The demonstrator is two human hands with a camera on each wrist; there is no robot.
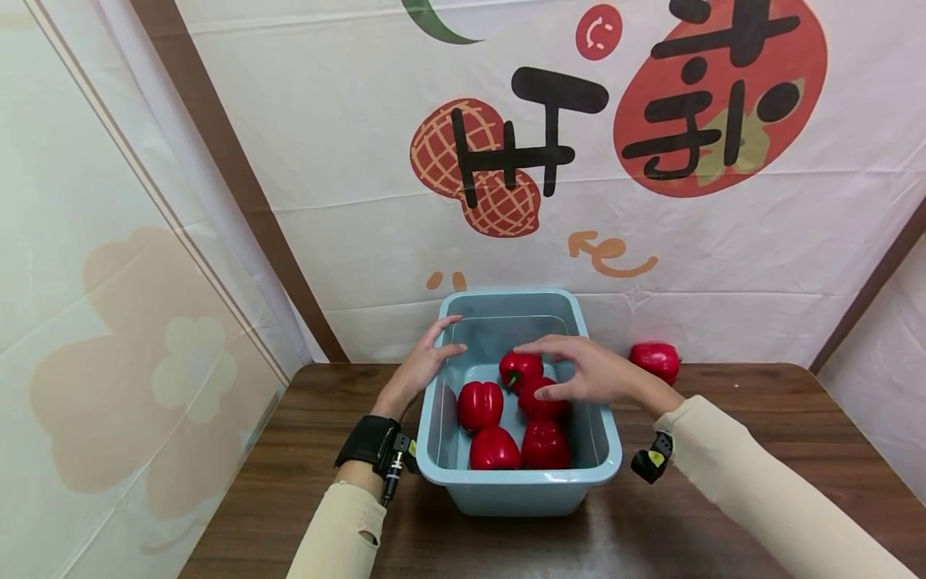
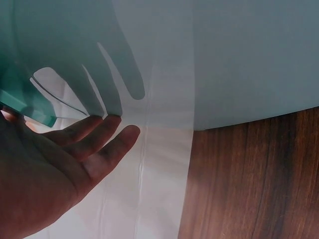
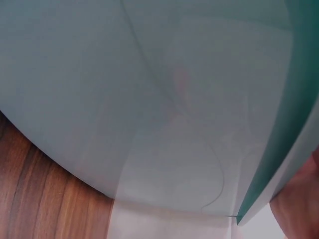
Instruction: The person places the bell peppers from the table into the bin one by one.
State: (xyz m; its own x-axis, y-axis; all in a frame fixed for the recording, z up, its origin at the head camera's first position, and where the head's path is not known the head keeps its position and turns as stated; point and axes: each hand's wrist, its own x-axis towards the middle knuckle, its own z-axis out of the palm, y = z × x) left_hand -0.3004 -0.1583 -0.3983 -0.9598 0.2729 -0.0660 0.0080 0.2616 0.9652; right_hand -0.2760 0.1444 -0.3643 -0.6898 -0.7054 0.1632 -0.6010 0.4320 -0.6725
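A light blue plastic basin (image 1: 517, 477) stands on the table with several red bell peppers (image 1: 480, 406) inside. My left hand (image 1: 423, 366) is at the basin's left rim, its thumb reaching over the inside. In the left wrist view, the left fingers (image 2: 102, 142) extend beside the glossy outer wall, which mirrors them. Over the right rim reaches my right hand (image 1: 589, 368), thumb and fingers spread apart above the peppers at the right. Its fingertips overlap the rear pepper (image 1: 522, 368) in the head view. Only a bit of that hand shows past the basin wall in the right wrist view.
Another red bell pepper (image 1: 655, 362) lies on the table behind the right forearm, against the white printed curtain (image 1: 347, 241). The brown wooden table (image 1: 760, 450) runs to both sides of the basin. Each wrist wears a strapped camera.
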